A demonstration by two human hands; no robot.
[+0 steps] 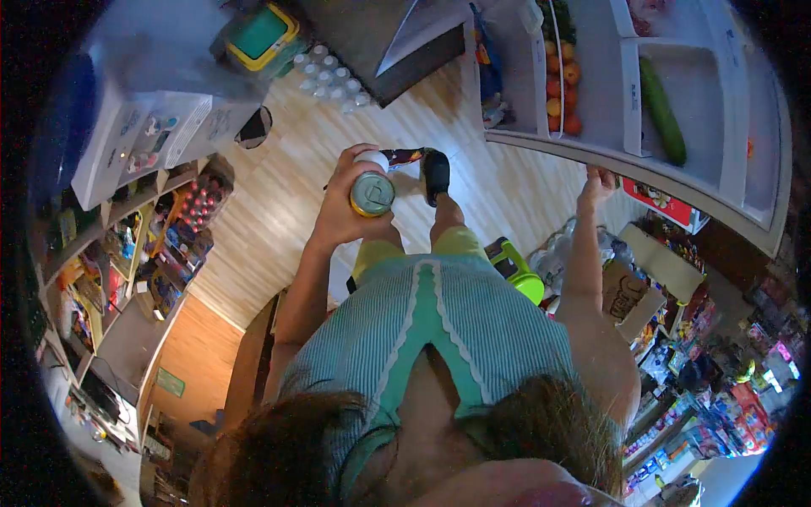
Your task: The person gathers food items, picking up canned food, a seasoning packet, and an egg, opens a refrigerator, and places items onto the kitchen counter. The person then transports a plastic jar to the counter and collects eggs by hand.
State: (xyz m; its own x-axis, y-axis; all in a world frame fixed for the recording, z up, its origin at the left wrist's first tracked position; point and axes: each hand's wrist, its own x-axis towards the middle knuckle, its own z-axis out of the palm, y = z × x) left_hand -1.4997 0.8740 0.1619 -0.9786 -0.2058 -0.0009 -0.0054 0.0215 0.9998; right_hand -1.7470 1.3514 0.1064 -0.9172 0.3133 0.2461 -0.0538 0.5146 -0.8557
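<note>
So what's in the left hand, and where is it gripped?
The left hand holds a can by its side; a white item beside it is unclear.

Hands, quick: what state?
Left hand: closed around a silver-topped yellow can, with a round white item.
Right hand: at the rim of a white compartmented shelf; grip cannot be told.

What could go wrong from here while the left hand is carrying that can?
The can could slip: the left hand appears to share its hold with a white-topped item, over bare floor.

The right hand is at the white produce unit's edge; fingers might get pinched if that part moves.

Clear bottles standing on the floor ahead could be kicked over.
</note>
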